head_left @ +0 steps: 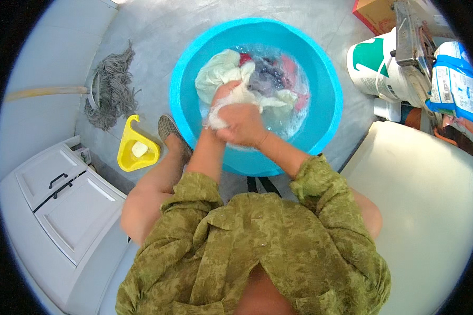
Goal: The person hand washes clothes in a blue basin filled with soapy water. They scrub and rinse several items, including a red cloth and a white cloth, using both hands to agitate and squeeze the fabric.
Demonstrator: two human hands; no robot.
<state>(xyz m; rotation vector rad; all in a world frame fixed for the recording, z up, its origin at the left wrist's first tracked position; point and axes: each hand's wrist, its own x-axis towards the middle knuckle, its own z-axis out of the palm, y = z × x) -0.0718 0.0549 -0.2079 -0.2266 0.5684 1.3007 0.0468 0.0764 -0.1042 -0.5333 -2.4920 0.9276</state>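
Note:
A large blue basin (pixel 331 105) of sudsy water stands in front of me. My left hand (pixel 227 93) is closed on a wet whitish garment (pixel 215 71), partly hidden by the cloth and my other hand. Crossing over it, my right hand (pixel 242 124) grips a bunched part of the same garment, fingers curled in. Lather clings to the cloth between the two hands. Beyond them, dark purplish clothing (pixel 268 77) and pink clothing (pixel 289 68) lie in the water, along with a small red piece (pixel 245 59).
Left of the basin sits a yellow scoop-shaped dish (pixel 122 157) with a white soap bar (pixel 139 149). A grey string mop (pixel 113 84) lies farther left, near a white cabinet (pixel 79 205). To the right are a white bucket (pixel 362 65), a blue-and-white package (pixel 454 84) and a pale flat-topped surface (pixel 420 194).

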